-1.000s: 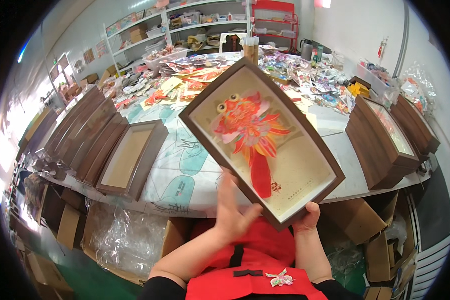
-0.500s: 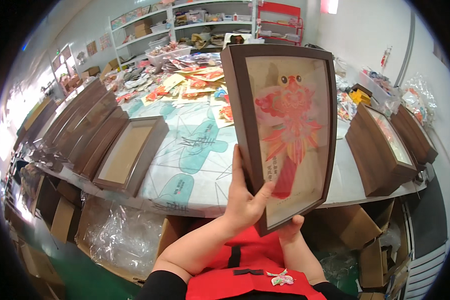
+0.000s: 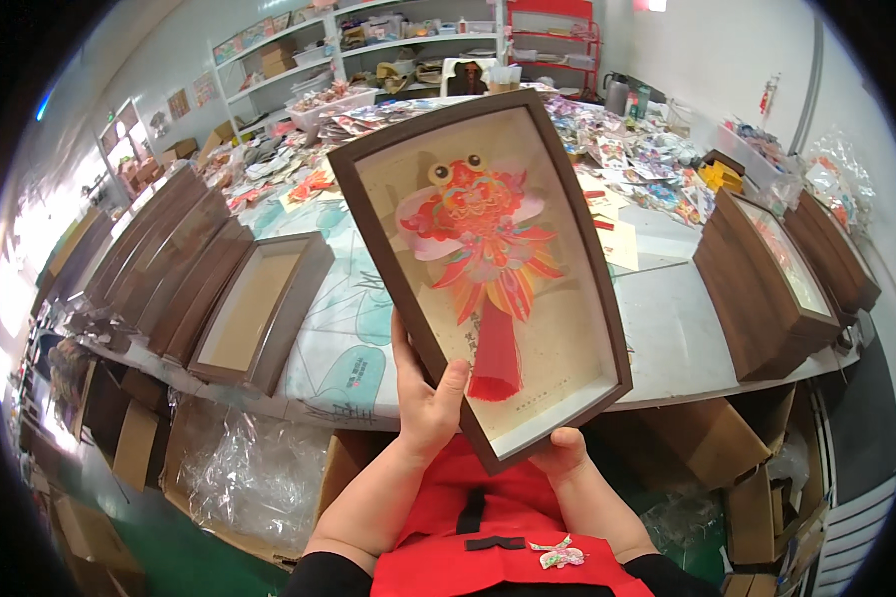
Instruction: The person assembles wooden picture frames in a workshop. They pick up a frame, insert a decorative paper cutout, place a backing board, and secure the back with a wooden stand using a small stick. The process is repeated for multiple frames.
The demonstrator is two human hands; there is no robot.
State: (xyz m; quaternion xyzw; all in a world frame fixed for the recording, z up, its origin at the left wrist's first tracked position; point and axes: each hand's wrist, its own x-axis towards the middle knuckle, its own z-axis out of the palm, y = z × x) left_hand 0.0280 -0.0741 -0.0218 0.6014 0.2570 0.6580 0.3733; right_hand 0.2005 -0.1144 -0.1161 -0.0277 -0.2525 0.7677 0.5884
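Observation:
A dark brown shadow-box frame [image 3: 602, 348] is held up before me, tilted with its top toward the left. Behind its clear front is a red and orange goldfish ornament [image 3: 478, 214] with round eyes and a red tassel [image 3: 496, 358], on a cream backing. My left hand [image 3: 428, 408] grips the frame's lower left side, thumb over the front edge and fingers behind. My right hand [image 3: 564, 453] holds the bottom edge, its thumb showing and the other fingers hidden under the frame.
Frames stand in a row on the table's left, beside a frame with a plain backing [image 3: 254, 308]. Stacked frames [image 3: 767, 284] sit at the right. Paper pieces and ornaments cover the far table [image 3: 607, 149]. Below are cardboard boxes [image 3: 687, 438], one with clear plastic wrap [image 3: 254, 468].
The frame has swung left and turned to face me more squarely, its top now leaning left. My left hand has moved left and slightly down with it; both hands keep their hold.

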